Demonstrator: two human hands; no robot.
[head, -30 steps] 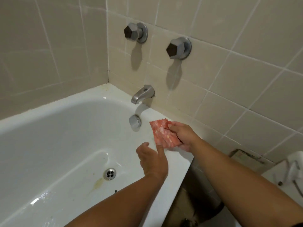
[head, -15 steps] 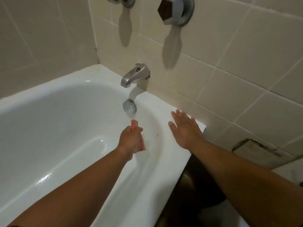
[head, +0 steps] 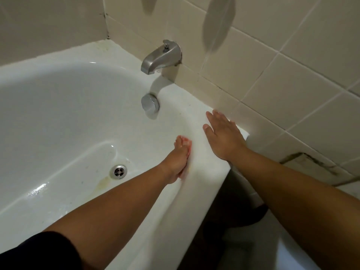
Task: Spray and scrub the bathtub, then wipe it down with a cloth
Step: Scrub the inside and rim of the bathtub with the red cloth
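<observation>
Left grip [head: 179,159], cloth [head: 188,146] lengthwise toward faucet [head: 161,56]

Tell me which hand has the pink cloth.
The left hand, holding the pink cloth against the bathtub inner wall. The right hand lies flat on the rim, holding nothing.

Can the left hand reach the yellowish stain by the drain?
Probably yes: the left hand holds the cloth on the tub wall, with only bare floor between it and the stain.
</observation>
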